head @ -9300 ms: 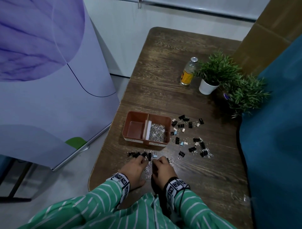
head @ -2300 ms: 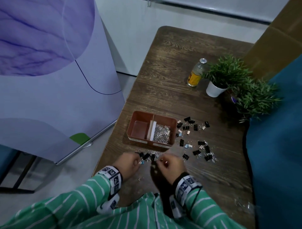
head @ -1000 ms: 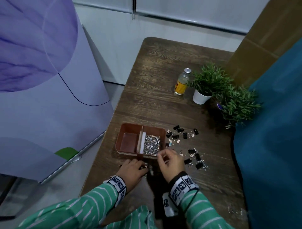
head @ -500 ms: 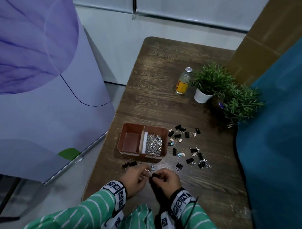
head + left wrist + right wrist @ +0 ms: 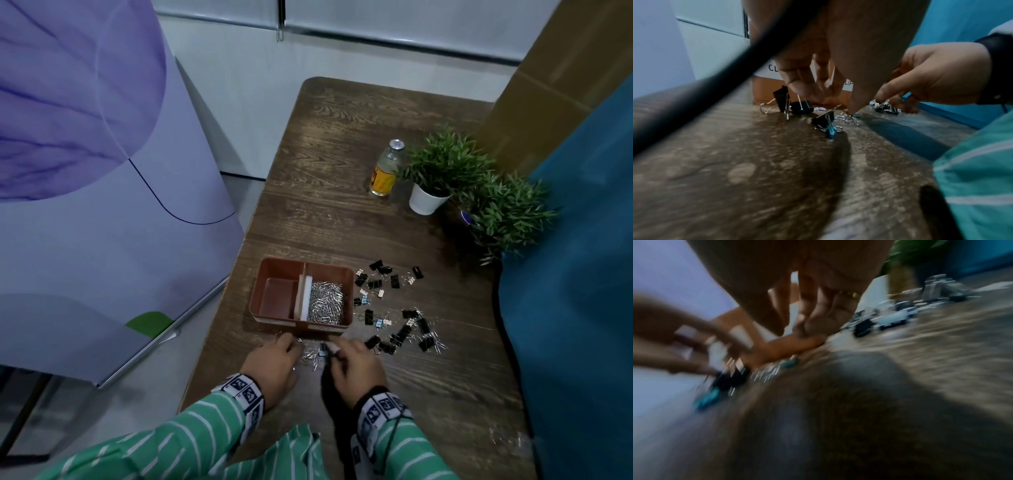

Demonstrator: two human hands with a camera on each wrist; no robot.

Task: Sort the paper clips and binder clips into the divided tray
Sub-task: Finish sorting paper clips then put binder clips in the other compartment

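The brown divided tray (image 5: pixel 274 322) stands mid-table. Its right compartment holds a heap of silver paper clips (image 5: pixel 325 301); the left one shows only its bare floor. Black, blue and pale binder clips (image 5: pixel 394 308) lie scattered right of the tray. Both hands hover just in front of the tray over a small mixed pile (image 5: pixel 313 354). My left hand (image 5: pixel 828 95) points its fingers down, thumb tip by loose paper clips, with nothing seen between them. Black binder clips (image 5: pixel 782 99) and a black-and-blue one (image 5: pixel 825 122) lie under it. My right hand (image 5: pixel 337 349) has fingertips on a binder clip cluster (image 5: pixel 885 108); its grip is unclear.
A glass bottle (image 5: pixel 385 171) and two potted plants (image 5: pixel 442 171) (image 5: pixel 510 216) stand at the far right. Blue fabric (image 5: pixel 582 291) runs along the table's right side. A purple panel (image 5: pixel 85 171) stands off the left edge. The right wrist view is motion-blurred.
A second ago my right hand was up at the tray's paper clip compartment. It came back to the left hand, and both now sit slightly apart nearer the tray's front wall.
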